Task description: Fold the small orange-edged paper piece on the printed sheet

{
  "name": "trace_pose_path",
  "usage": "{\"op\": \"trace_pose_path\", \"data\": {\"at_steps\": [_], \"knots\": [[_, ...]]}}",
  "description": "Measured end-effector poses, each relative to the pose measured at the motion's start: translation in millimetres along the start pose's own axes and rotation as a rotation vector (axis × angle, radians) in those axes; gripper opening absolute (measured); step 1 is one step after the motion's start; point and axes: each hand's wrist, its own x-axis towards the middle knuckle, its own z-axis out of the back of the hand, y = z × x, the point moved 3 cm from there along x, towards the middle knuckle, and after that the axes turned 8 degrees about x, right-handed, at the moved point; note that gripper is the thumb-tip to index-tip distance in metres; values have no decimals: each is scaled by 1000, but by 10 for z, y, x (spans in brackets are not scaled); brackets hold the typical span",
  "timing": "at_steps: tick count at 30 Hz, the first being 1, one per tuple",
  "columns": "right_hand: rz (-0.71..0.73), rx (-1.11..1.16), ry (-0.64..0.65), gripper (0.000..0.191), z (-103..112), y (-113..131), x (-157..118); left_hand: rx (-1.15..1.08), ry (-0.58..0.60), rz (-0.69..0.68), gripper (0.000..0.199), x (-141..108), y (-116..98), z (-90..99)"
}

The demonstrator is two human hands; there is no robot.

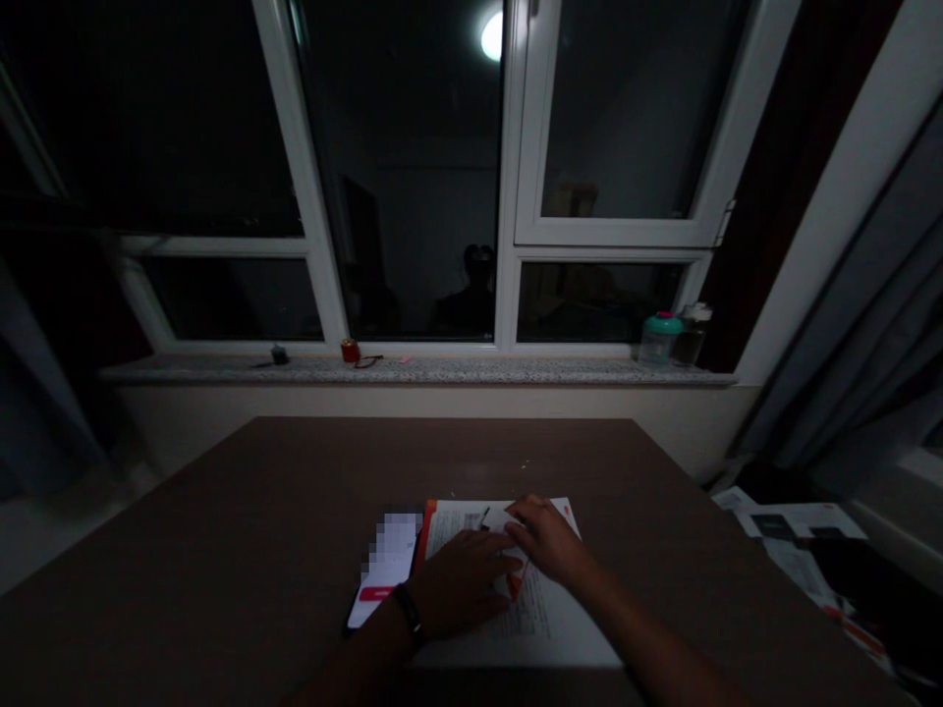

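My left hand (466, 581) is half open, fingers loosely spread, and my right hand (545, 540) is curved with its fingers bent inward; both are at a small white-and-orange paper (516, 586), though I cannot tell whether either grips it. The small paper is over the printed sheet (545, 643) on the brown surface (221, 550), with a lit phone (389, 565) just beside the sheet's left edge.

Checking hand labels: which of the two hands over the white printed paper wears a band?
The left hand, set apart by a narrow dark band around its wrist; the right hand has a bare wrist.
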Motion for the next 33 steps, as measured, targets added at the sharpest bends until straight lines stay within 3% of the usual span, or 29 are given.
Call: {"op": "trace_pose_path", "data": {"at_steps": [7,12,25,33], "knots": [[137,-76,31,20,85,86,-60,-7,20,-16,47,-13,59,-73],[92,-164,46,9,81,33,-48,15,82,-4,44,-4,21,-67],[28,-178,31,23,79,127,-34,28,57,-54,36,13,-79,-63],[-69,-273,2,20,27,82,3,17,70,-56,35,4,-124,-48]]}}
